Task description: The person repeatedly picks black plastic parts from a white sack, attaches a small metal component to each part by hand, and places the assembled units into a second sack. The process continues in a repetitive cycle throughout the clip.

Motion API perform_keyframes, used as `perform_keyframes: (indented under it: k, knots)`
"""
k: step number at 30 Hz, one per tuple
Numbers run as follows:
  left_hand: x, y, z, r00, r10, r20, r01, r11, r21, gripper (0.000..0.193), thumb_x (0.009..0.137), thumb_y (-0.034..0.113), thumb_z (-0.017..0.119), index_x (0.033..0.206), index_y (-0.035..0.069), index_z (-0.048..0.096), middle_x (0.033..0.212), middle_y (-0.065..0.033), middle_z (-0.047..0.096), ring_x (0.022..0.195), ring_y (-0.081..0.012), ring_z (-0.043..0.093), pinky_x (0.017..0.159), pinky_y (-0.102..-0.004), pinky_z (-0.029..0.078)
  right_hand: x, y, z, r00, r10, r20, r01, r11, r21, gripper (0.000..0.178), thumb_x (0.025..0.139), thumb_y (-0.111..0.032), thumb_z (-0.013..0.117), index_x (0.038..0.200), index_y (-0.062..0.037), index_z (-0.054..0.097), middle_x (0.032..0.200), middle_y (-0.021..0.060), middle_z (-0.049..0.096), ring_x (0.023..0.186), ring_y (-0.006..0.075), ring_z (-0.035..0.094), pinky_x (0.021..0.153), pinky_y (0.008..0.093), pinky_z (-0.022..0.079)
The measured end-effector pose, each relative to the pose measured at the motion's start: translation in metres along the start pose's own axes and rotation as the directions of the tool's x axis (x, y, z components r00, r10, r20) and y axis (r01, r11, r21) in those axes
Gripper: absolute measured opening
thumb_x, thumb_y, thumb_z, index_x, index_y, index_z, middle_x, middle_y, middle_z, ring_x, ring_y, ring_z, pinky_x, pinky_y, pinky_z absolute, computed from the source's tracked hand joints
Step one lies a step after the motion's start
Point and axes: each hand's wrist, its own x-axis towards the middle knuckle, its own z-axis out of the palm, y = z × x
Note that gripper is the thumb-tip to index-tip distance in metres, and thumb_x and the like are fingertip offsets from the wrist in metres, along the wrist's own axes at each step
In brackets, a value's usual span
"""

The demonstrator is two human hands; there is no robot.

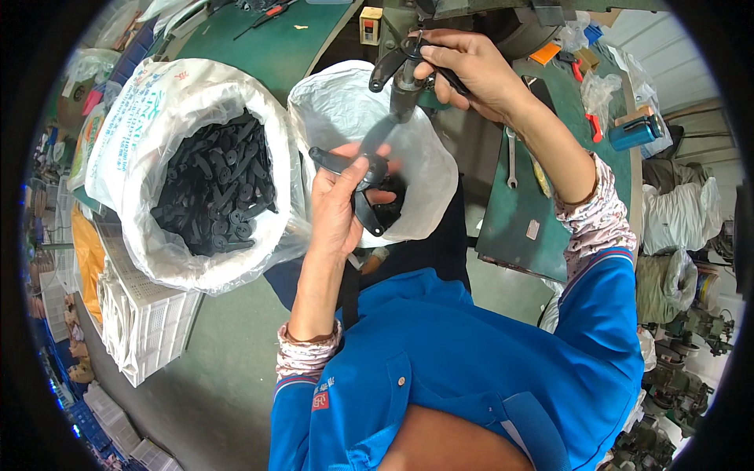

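My left hand [336, 200] is closed round a black three-armed part [375, 169], thumb on its round hub, above an open white sack [428, 208]. One arm of that part is blurred. Up and to the right, my right hand [479, 72] grips a second black three-armed part [385, 72] by its hub and one arm. It sits at the top of a dark metal cylinder [404, 98] on a machine; whether it rests on the cylinder I cannot tell. More dark pieces show inside the white sack, partly hidden by my left hand.
To the left stands a large white sack [137, 133] full of loose black arms [224, 177]. Below it is a white plastic crate [169, 330]. On the green bench at right lie a wrench [512, 161], a teal bottle [635, 133] and red-handled tools. A small yellow box [371, 26] stands beyond.
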Motion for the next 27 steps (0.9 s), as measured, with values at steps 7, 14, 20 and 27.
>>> perform_keyframes:
  k: [7,14,20,27]
  knots:
    - [0.002,0.001,-0.009,0.995,-0.039,0.091,0.019,0.977,0.212,0.023,0.092,0.01,0.058,0.112,-0.002,0.058,0.092,-0.0126,0.066,0.078,-0.0195,0.069,0.044,-0.0202,0.052,-0.047,0.043,0.02,0.978,-0.072,0.195,0.147,0.903,-0.404,0.036,0.098,-0.036,0.047,0.111,-0.005,0.06,0.086,0.0058,0.064,0.062,0.0125,0.062,0.055,0.0262,0.05]
    - [0.007,0.0,-0.004,0.98,-0.194,0.045,0.187,0.974,0.127,0.06,0.098,0.049,0.036,0.131,0.001,0.048,0.077,-0.0051,0.058,0.054,-0.0098,0.049,0.038,-0.0202,0.035,-0.064,0.036,0.016,0.843,0.273,0.463,-0.14,0.943,-0.301,0.029,0.098,-0.019,0.045,0.12,-0.0035,0.057,0.082,0.0053,0.063,0.071,0.0097,0.06,0.061,0.0265,0.05]
    - [0.009,-0.01,-0.009,0.953,-0.29,0.09,0.302,0.938,-0.171,0.06,0.096,0.048,0.036,0.135,0.004,0.045,0.093,-0.0092,0.055,0.062,-0.0125,0.047,0.04,-0.0207,0.029,-0.087,0.05,0.021,0.874,-0.379,0.304,0.474,0.803,-0.36,0.035,0.088,-0.002,0.055,0.123,-0.0059,0.055,0.089,0.013,0.063,0.084,0.022,0.064,0.067,0.032,0.052]
    - [-0.004,-0.008,0.016,0.88,-0.457,0.127,0.47,0.877,-0.102,0.071,0.091,0.058,0.035,0.13,0.0,0.046,0.093,-0.0111,0.056,0.063,-0.0139,0.045,0.042,-0.0222,0.026,-0.069,0.039,0.032,0.746,-0.609,0.269,0.647,0.566,-0.512,0.043,0.083,-0.002,0.064,0.125,-0.0113,0.057,0.095,0.0095,0.066,0.089,0.0228,0.064,0.072,0.033,0.053]
